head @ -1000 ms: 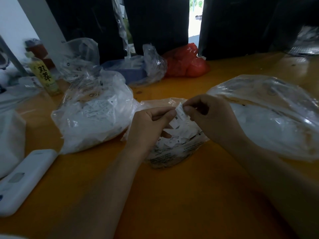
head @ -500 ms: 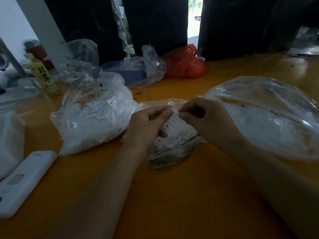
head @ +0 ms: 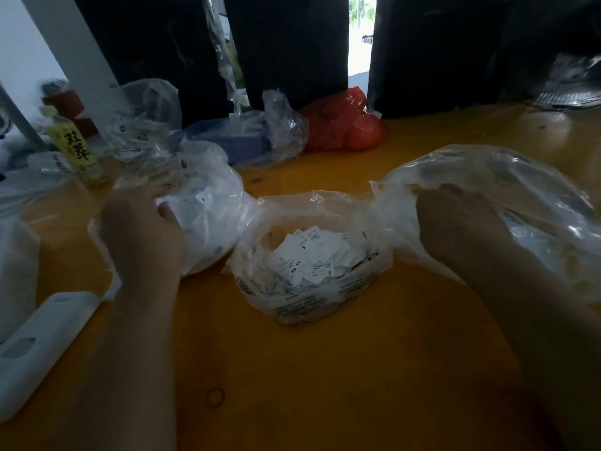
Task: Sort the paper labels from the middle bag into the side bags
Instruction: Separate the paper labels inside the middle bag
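Note:
The middle bag (head: 309, 304), clear plastic with black print, stands open on the orange table (head: 325, 379) and holds several white paper labels (head: 312, 255). My left hand (head: 140, 236) is at the mouth of the left bag (head: 214, 196), its fingers curled, with a small white label pinched at the fingertips. My right hand (head: 455, 219) reaches into the mouth of the large right bag (head: 527, 190). Its fingers curl down behind the knuckles, and I cannot see whether they hold a label. Both side bags show white paper inside.
A white flat device (head: 42, 346) lies at the front left, beside a white bag (head: 16, 265). Behind stand a yellow-labelled bottle (head: 78, 151), another clear bag (head: 143, 115), a blue box in plastic (head: 240, 138) and a red bag (head: 341, 122).
Both hands were together over the middle bag, pinching labels. They have moved apart, the left to the left bag and the right to the right bag.

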The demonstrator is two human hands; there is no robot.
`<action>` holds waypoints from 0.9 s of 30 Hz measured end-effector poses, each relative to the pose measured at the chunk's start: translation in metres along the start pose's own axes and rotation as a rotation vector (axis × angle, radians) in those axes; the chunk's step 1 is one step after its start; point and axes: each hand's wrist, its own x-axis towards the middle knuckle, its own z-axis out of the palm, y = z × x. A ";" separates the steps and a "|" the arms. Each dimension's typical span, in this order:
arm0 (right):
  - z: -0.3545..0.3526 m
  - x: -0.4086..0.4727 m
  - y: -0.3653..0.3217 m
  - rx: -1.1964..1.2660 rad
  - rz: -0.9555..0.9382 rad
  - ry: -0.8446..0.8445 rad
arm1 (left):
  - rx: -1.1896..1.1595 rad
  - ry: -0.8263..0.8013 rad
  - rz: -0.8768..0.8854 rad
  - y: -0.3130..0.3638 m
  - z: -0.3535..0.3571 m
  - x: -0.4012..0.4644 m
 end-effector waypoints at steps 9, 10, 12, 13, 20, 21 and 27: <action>0.005 0.005 0.009 -0.034 0.088 -0.052 | 0.199 -0.256 0.007 0.018 0.011 -0.007; 0.005 0.005 0.010 -0.036 0.096 -0.048 | 0.140 -0.232 -0.007 0.020 0.011 -0.008; 0.004 0.006 0.011 -0.052 0.118 -0.099 | 0.028 -0.172 -0.060 0.021 0.010 -0.008; 0.004 0.005 0.011 -0.043 0.135 -0.141 | -0.011 -0.146 -0.078 0.022 0.010 -0.008; 0.004 0.010 0.012 0.073 0.114 0.102 | -0.041 0.063 0.091 0.039 0.007 -0.019; 0.004 0.010 0.010 0.120 0.119 0.161 | -0.086 0.059 0.146 0.045 0.009 -0.023; 0.006 0.007 -0.010 0.605 0.076 0.348 | -0.441 -0.156 0.375 0.082 0.020 -0.052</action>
